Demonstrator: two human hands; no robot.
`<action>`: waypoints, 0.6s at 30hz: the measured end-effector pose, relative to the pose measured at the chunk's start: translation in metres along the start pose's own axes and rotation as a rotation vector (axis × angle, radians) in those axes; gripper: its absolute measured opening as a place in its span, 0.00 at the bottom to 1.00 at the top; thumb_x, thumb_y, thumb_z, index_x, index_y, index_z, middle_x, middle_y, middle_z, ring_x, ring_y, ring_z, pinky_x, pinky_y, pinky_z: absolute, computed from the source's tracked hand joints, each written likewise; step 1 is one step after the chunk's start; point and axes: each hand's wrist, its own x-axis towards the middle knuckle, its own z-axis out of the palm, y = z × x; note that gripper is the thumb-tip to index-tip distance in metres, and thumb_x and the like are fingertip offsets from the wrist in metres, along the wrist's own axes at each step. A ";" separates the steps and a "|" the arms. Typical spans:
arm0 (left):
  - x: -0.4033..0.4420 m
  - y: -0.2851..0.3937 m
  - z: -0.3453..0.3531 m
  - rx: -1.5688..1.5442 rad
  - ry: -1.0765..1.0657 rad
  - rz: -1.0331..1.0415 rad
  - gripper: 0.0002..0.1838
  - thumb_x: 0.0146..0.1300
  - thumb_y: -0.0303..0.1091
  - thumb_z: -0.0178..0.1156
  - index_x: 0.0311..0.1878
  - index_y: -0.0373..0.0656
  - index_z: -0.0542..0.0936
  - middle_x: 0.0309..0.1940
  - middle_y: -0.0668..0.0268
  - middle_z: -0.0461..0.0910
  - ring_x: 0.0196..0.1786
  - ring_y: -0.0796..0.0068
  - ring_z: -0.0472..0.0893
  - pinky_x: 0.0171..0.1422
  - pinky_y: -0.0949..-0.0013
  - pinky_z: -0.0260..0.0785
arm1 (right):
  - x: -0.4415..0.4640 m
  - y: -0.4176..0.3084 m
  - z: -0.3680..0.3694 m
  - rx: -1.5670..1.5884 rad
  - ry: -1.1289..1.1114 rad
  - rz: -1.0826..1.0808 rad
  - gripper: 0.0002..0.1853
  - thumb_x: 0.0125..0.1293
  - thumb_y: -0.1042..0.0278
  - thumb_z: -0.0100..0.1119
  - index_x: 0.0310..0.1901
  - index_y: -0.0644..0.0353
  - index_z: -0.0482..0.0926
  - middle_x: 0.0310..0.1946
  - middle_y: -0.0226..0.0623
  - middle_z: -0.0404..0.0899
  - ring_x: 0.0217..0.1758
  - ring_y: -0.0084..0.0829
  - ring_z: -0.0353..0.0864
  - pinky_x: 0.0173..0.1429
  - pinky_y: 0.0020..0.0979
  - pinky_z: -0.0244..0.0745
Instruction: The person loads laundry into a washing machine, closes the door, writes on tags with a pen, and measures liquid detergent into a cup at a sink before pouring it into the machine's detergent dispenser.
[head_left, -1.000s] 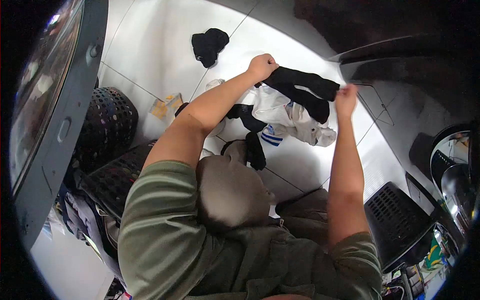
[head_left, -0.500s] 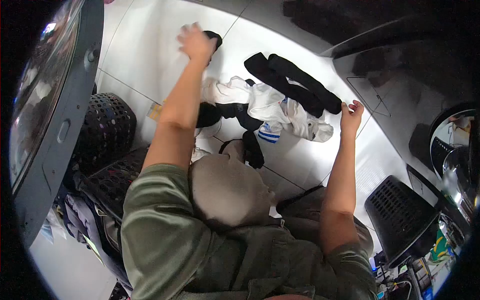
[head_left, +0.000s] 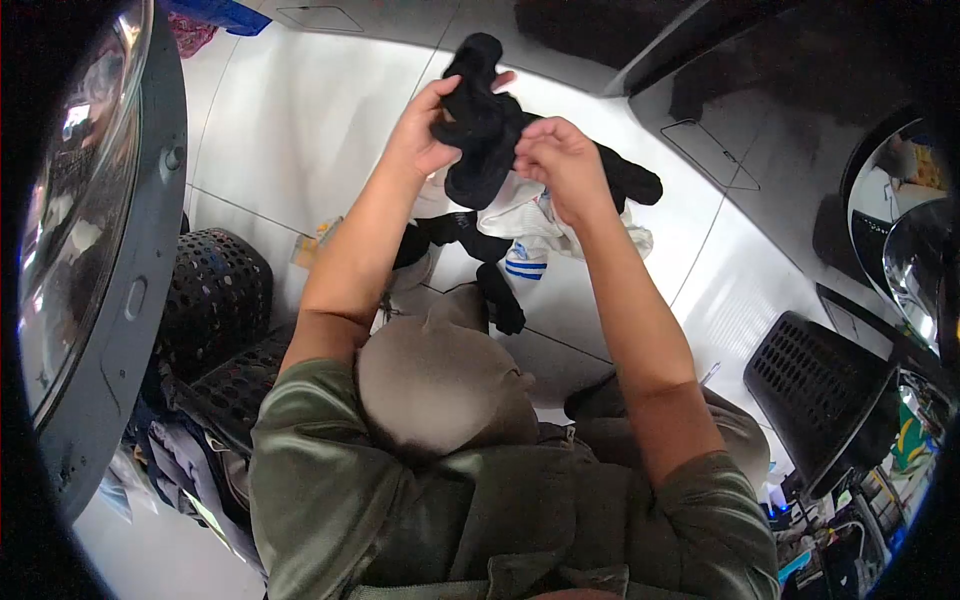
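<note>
Above the pile on the floor, my left hand (head_left: 425, 130) holds up a bunched black sock (head_left: 480, 120), its thumb and fingers wrapped around the left side. My right hand (head_left: 565, 165) has its fingers drawn together at the right edge of that black cloth, pinching it. How many socks make up the bundle I cannot tell. Below and behind my hands lie another black sock (head_left: 632, 180), a crumpled white sock (head_left: 515, 215), a white sock with blue stripes (head_left: 526, 262) and a black sock (head_left: 470, 235). One more black sock (head_left: 500, 300) lies near my knee.
A black perforated basket (head_left: 215, 285) stands at left beside a grey machine panel with a round glass door (head_left: 85, 200). Another black basket (head_left: 815, 390) is at right. A glossy dark surface (head_left: 740, 130) borders the tiled floor (head_left: 300, 130). A blue item (head_left: 225, 14) lies at the top left.
Both hands have come together over the pile; the left moved right with a black item, the right moved left and up. One long black sock has left its place beside the other.
</note>
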 end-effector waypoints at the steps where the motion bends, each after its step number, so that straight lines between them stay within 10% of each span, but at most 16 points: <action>1: -0.003 0.006 -0.004 0.033 0.059 0.051 0.28 0.61 0.39 0.45 0.62 0.36 0.58 0.59 0.50 0.65 0.60 0.56 0.67 0.64 0.55 0.59 | 0.000 0.002 -0.005 -0.005 0.000 0.001 0.29 0.58 0.72 0.56 0.60 0.51 0.56 0.54 0.41 0.64 0.45 0.28 0.73 0.40 0.29 0.74; 8: -0.011 0.002 -0.001 -0.205 0.019 -0.023 0.24 0.58 0.35 0.47 0.58 0.38 0.63 0.57 0.48 0.66 0.61 0.48 0.64 0.63 0.49 0.59 | 0.008 0.024 0.019 0.148 0.326 -0.140 0.18 0.51 0.78 0.60 0.45 0.62 0.72 0.38 0.36 0.75 0.37 0.25 0.75 0.41 0.27 0.73; 11: -0.014 0.018 -0.030 0.898 0.548 0.197 0.17 0.56 0.32 0.50 0.49 0.36 0.72 0.42 0.53 0.77 0.46 0.53 0.77 0.51 0.58 0.68 | 0.021 0.044 -0.021 -0.456 0.621 -0.268 0.17 0.46 0.75 0.61 0.42 0.63 0.75 0.35 0.40 0.78 0.32 0.27 0.77 0.36 0.25 0.73; 14: -0.023 0.043 -0.086 1.850 0.924 0.342 0.18 0.50 0.33 0.58 0.46 0.42 0.75 0.33 0.53 0.80 0.39 0.51 0.78 0.46 0.60 0.69 | 0.008 0.045 -0.058 -0.398 0.607 -0.248 0.14 0.54 0.73 0.58 0.44 0.58 0.73 0.34 0.29 0.76 0.32 0.20 0.74 0.33 0.22 0.70; 18: -0.034 0.036 -0.085 2.421 1.170 0.192 0.36 0.43 0.44 0.67 0.58 0.49 0.66 0.57 0.49 0.66 0.58 0.46 0.66 0.55 0.49 0.63 | -0.023 0.020 -0.084 -0.279 0.784 -0.233 0.13 0.53 0.75 0.58 0.42 0.64 0.74 0.27 0.30 0.75 0.27 0.19 0.71 0.33 0.19 0.67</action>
